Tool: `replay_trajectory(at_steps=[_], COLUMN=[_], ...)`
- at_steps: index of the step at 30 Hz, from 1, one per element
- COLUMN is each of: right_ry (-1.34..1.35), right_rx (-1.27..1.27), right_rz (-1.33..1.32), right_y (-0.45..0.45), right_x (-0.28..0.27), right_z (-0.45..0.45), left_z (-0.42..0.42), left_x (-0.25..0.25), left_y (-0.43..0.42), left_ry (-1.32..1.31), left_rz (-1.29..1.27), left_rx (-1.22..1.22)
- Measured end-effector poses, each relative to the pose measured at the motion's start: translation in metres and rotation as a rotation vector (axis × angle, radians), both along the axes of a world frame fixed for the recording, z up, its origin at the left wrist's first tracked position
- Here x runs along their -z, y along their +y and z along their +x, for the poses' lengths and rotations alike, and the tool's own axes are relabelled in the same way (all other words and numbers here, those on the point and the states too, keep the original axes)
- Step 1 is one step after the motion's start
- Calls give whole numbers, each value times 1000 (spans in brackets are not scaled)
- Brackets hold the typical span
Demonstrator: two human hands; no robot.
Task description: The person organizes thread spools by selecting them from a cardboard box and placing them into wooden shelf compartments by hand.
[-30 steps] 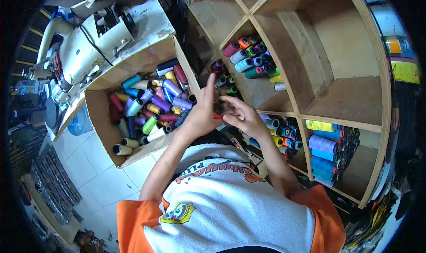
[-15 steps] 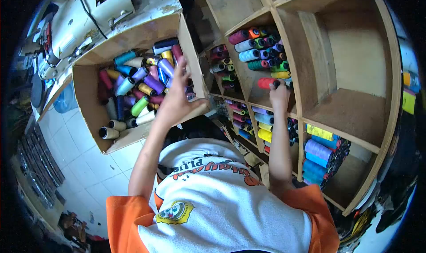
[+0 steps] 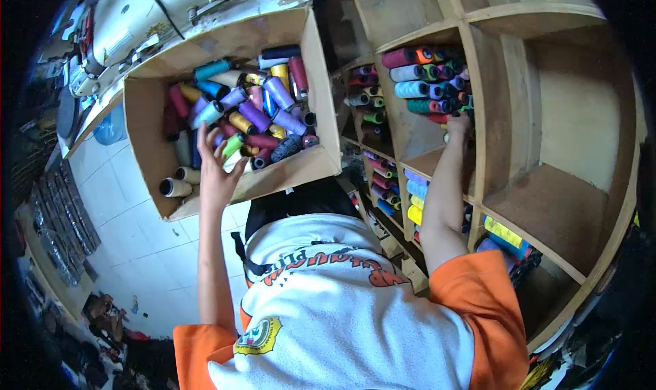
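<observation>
My left hand (image 3: 220,170) is over the near side of a cardboard box (image 3: 321,103), its fingers apart. A lime-green thread spool (image 3: 233,145) and a cream spool lie right by its fingertips; the hand does not appear to hold either. Inside the shelf compartment, my right hand (image 3: 458,125) is closed on the end of a red thread spool (image 3: 438,118), which is mostly hidden by the hand. That spool is at the bottom of a stack of thread spools (image 3: 410,90) lying on their sides.
A wooden shelf (image 3: 478,103) with several compartments stands on the right. More spools lie in the compartments beside and below. A white sewing machine (image 3: 130,21) sits on a table at upper left. Cream spools (image 3: 175,187) lie in the box's near left corner.
My right hand has pushed the red spool farther into the compartment, up against the stack. My left hand has moved left and down to the lime-green spool. The view has shifted slightly.
</observation>
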State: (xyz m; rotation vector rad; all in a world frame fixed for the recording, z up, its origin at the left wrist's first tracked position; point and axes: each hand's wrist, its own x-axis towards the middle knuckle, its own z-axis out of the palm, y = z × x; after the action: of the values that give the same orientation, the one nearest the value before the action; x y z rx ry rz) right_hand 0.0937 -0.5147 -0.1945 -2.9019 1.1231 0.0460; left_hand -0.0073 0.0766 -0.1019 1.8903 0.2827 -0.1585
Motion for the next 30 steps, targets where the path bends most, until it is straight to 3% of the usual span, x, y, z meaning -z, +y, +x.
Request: replay_trajectory(at_steps=[2,4,6,11,14,15,19,22,26,27,30], right_ry=[-22,31,43,-30,-242,-270,-306,-348,-372,-410,-467], right_rx=[44,-32,-38,-6,-112,-155,-219,-272,-300,-305,-417], right_rz=[-47,72,124,-63,128,143,176,224,342,427,501], right_y=[-1,-10,-2,32,56,71,141,153,170,168,202], right_x=[2,-6,-21,-56,-65,-73,-115,-117,-123,-114,-126], right_z=[4,0,-1,-5,-13,-15,-15,-15,-22,-23,-26], left_z=[-7,-15,-12,-19,-23,-14,-4,-6,17,16,17], left_x=[17,35,24,81,102,75,103,102,72,95,91], left_y=[14,34,43,104,104,86,112,118,114,121,137], left_ry=[39,-20,311,434,546,689,810,706,712,822,764], left_rz=[209,548,707,1263,1585,1647,1396,1439,1389,1324,1221], left_rx=[151,284,275,458,656,867,886,969,1381,1294,1109])
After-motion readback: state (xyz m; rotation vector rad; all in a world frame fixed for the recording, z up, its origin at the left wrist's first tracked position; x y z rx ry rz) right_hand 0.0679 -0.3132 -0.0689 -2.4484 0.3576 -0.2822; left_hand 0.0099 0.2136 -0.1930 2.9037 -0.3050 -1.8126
